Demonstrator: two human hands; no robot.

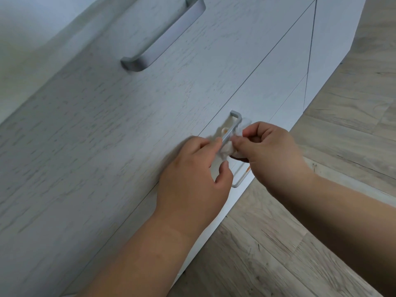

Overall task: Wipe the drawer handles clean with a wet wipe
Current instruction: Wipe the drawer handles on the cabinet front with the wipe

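Landmark: the lower drawer handle, a slim silver bar on the bottom drawer front of a pale wood-grain cabinet.

Wet wipe: white, crumpled, bunched around the middle of the lower drawer handle, touching the bar on both sides. Part of it shows behind the bar toward the handle's upper end.

Left hand: on the left of the lower drawer handle, back of hand to camera. Fingers curled in, thumb and fingertips closed on the wipe's left edge, pressed up against the bar.

Right hand: on the right of the handle, fingers folded into a loose fist, thumb and forefinger pinching the wipe's right edge just beside the bar. This hand hides the stretch of handle below the wipe; the bar's lower corner shows again between the two wrists.

Upper drawer handle: wider, flat, silver, well above the lower drawer handle on the drawer front over it, untouched by either hand.

Wood-plank floor: right of and below the handle.
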